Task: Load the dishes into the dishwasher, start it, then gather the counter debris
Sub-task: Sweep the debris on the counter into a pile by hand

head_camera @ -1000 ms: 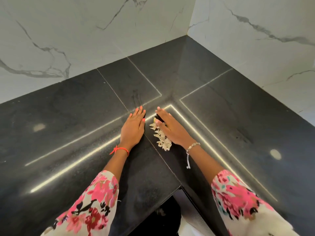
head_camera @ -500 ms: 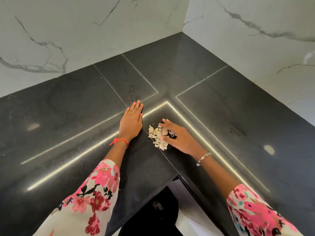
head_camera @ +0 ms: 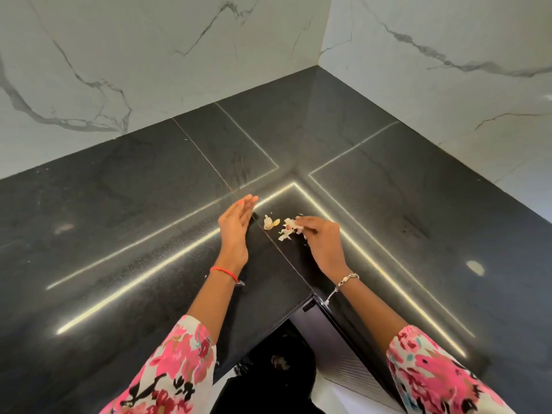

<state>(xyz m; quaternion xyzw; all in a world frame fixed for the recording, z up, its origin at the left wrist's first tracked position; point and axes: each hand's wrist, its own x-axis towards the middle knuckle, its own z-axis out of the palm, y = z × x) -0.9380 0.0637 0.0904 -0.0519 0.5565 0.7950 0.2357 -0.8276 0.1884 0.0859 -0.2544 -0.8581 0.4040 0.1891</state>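
Note:
Pale papery debris (head_camera: 287, 230), like garlic skins, lies in a small heap on the black stone counter (head_camera: 149, 204) near its inner corner. My right hand (head_camera: 321, 239) has its fingers curled over the right side of the heap and grips some of the pieces. A couple of loose bits (head_camera: 270, 223) sit just left of the heap. My left hand (head_camera: 236, 224) stands on its edge to the left of them, fingers straight, palm facing the debris, apart from it.
White marble walls (head_camera: 149, 70) meet behind the L-shaped counter. The counter's front edge forms an inside corner (head_camera: 310, 297) close to my body, with a dark gap and floor below it. Bright light strips reflect on the stone.
My left hand has turned from lying flat to standing on its edge. My right hand has curled over the debris and drawn it together; a couple of bits are left apart on the left.

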